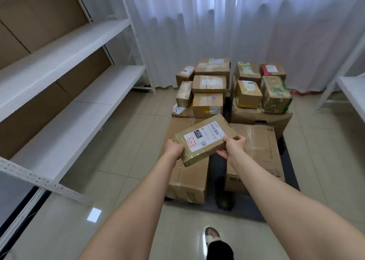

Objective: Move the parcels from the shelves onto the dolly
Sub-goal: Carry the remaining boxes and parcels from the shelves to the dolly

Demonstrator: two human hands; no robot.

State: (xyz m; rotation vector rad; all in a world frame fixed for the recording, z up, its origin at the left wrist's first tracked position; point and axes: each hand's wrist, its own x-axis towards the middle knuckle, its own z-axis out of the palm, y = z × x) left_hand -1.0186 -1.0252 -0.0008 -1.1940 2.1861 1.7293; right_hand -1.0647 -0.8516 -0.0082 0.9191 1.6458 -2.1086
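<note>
White shelves [69, 48] are seen at left; the left hand [173, 148] is clamped on the left end of a labelled parcel [204, 139]; its right end is gripped by the right hand [232, 147]; the parcel is held tilted above boxes [209, 84] stacked on the dolly [256, 206].

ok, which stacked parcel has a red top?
The small box at the far right rear corner, behind the green-printed box. Its top is red around a white label; the rest are brown or yellowish.
</note>
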